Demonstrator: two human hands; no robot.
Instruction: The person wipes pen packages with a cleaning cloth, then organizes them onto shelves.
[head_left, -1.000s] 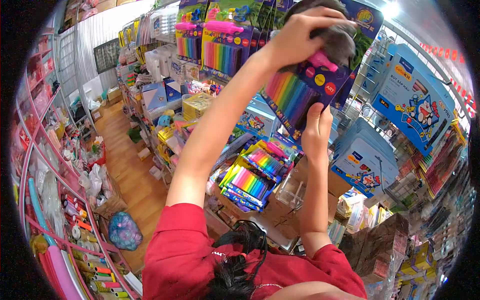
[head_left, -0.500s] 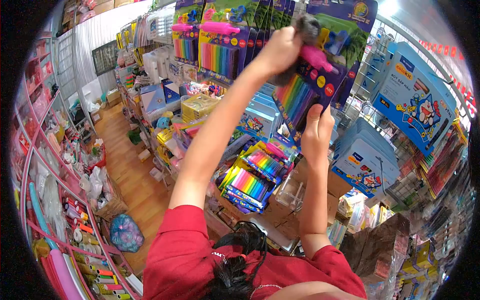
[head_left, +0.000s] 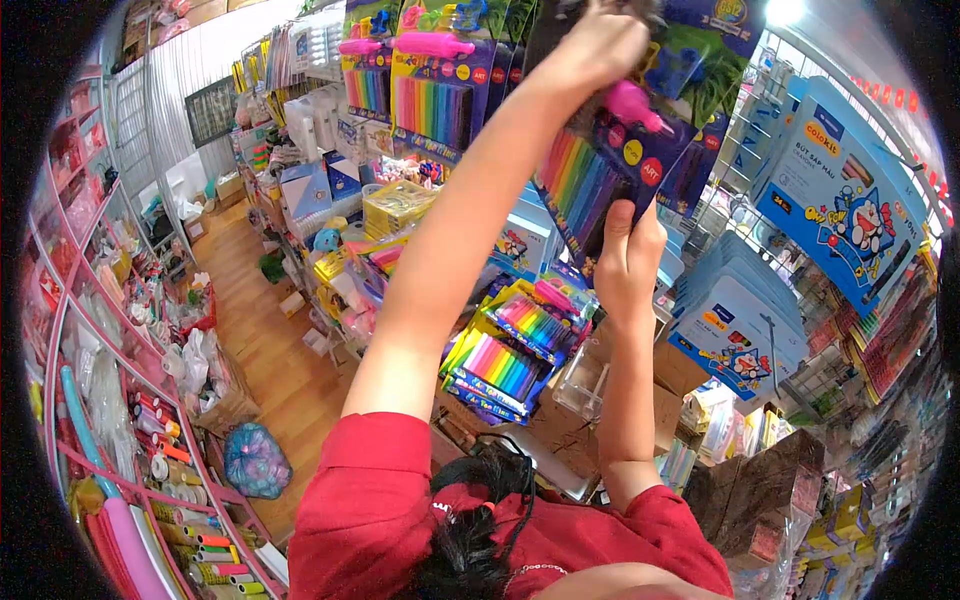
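1. My right hand [head_left: 632, 255] clamps the lower edge of the pack [head_left: 645, 138]; rainbow sticks [head_left: 580, 180] fill its lower part.
2. My left hand [head_left: 610, 48] closes on a dark cloth [head_left: 546, 36], apparently against the pack's front; blur hides the fingers.
3. Below, stacked packs [head_left: 495, 368] hold more sticks.
4. Bare floor [head_left: 290, 375] opens left; blue boxes [head_left: 735, 335] crowd the right.
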